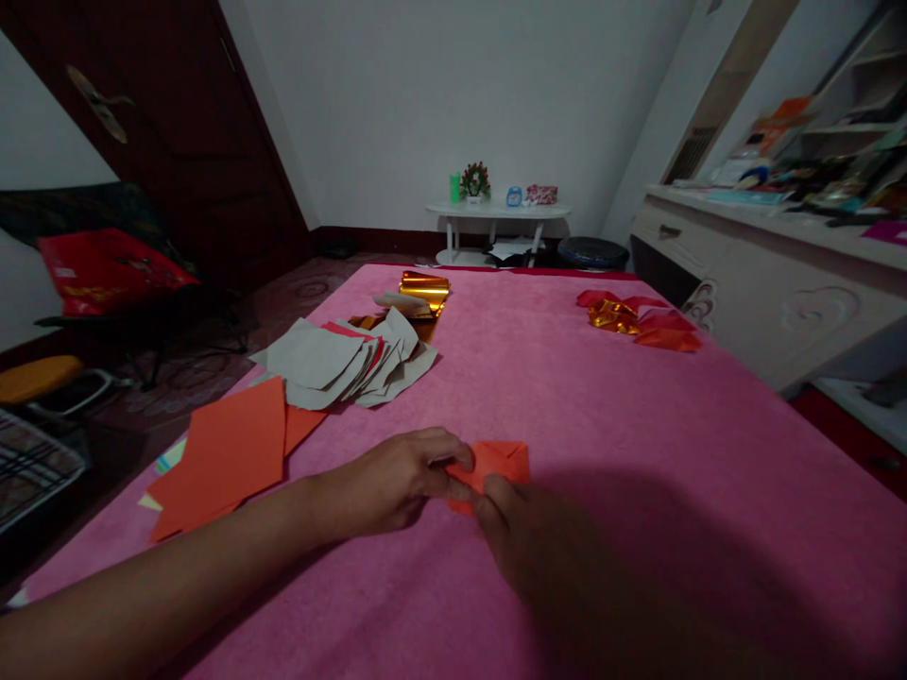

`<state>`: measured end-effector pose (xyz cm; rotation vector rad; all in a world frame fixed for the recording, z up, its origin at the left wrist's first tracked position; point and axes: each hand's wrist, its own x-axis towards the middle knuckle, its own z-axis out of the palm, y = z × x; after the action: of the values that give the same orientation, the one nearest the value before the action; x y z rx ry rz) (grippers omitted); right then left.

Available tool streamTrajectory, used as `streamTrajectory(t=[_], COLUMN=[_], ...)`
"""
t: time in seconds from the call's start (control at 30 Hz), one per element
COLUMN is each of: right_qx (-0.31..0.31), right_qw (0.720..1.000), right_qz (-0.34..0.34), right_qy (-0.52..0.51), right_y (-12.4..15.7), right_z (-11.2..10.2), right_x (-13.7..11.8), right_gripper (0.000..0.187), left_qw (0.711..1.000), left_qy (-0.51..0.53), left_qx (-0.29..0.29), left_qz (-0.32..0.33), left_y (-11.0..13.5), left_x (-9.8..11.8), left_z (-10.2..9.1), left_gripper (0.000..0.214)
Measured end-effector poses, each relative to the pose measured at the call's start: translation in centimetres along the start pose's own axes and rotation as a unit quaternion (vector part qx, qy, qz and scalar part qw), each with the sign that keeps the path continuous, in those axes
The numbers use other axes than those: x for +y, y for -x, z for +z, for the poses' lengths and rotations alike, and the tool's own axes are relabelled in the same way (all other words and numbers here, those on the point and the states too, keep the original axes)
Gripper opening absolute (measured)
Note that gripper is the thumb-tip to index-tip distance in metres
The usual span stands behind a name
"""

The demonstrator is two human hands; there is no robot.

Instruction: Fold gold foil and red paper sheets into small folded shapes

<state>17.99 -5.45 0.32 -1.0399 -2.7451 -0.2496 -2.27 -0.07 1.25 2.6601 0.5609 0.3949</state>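
A small folded square of orange paper (504, 459) lies on the pink cloth in front of me, with crease lines at its upper right. My left hand (411, 477) grips its left side, the fingers curled over it and the thumb near the lower edge. From the lower right, my right hand (528, 529) presses its fingertips on the paper close to my left thumb; the rest of that hand is in shadow. The hands cover part of the paper's left and lower edges. Flat orange sheets (227, 458) rest left of my left hand.
Beyond the orange sheets sits a heap of grey-backed papers (333, 364), with a gold foil roll (425, 291) behind it. Folded red, gold and orange pieces (641, 319) lie at the far right of the pink cloth (524, 378). A white dresser (772, 274) stands along the right.
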Motion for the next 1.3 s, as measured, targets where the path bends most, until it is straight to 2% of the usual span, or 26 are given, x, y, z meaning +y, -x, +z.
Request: streamTrajectory(t=[0.1, 0.17, 0.23, 0.3, 0.33, 0.4, 0.47, 0.53, 0.63, 0.77, 0.87, 1.07, 1.3], right_qx=[0.014, 0.011, 0.008, 0.017, 0.018, 0.0, -0.001, 0.001, 0.005, 0.01, 0.018, 0.026, 0.038], right_qw=[0.999, 1.0, 1.0, 0.992, 0.991, 0.992, 0.989, 0.986, 0.974, 0.944, 0.918, 0.904, 0.907], right_qz=[0.027, 0.02, -0.026, -0.122, -0.129, -0.104, -0.096, -0.044, 0.087, 0.212, 0.271, 0.302, 0.303], right_qy=[0.011, 0.014, 0.013, -0.011, -0.03, -0.066, -0.112, -0.161, -0.209, -0.254, -0.29, -0.301, -0.291], right_y=[-0.5, -0.7, -0.8, -0.8, -0.7, -0.4, 0.0, 0.2, 0.2, -0.3, -0.6, -0.5, -0.3], right_z=[0.6, 0.6, 0.4, 0.3, 0.4, 0.5, 0.7, 0.5, -0.1, -0.4, 0.0, 0.4, 0.4], right_x=[-0.9, -0.4, 1.4, 4.1, 5.5, 7.7, 8.5, 8.0, 6.1, 4.4, 4.3, 4.2, 3.8], right_gripper=[0.014, 0.015, 0.017, 0.021, 0.023, 0.026, 0.026, 0.023, 0.015, 0.017, 0.016, 0.012, 0.014], left_qw=[1.0, 1.0, 1.0, 1.0, 0.999, 0.999, 0.998, 0.998, 0.997, 0.996, 0.993, 0.986, 0.962], left_qy=[0.005, -0.003, -0.015, -0.021, -0.024, -0.032, -0.041, -0.043, -0.034, -0.025, -0.024, 0.06, 0.116], left_qx=[0.007, 0.009, 0.012, 0.019, 0.023, 0.03, 0.038, 0.047, 0.063, 0.078, 0.105, 0.135, 0.153], left_qz=[-0.002, -0.003, -0.003, 0.001, 0.004, 0.004, 0.0, -0.004, -0.016, -0.034, -0.041, -0.083, -0.193], left_y=[0.1, 0.1, 0.2, 0.2, 0.2, 0.2, 0.1, -0.1, -0.4, -0.9, -1.1, -1.4, -2.4], left_x=[-0.1, -0.2, -0.1, 0.0, 0.1, 0.3, 0.6, 0.7, 0.7, 0.5, 0.4, 0.3, 0.2], left_z=[0.1, 0.0, 0.0, 0.2, 0.3, 0.5, 0.6, 0.6, 0.6, 1.1, 1.5, 1.9, 2.4], left_gripper=[0.061, 0.056, 0.052, 0.05, 0.049, 0.044, 0.033, 0.026, 0.029, 0.023, 0.021, 0.019, 0.012])
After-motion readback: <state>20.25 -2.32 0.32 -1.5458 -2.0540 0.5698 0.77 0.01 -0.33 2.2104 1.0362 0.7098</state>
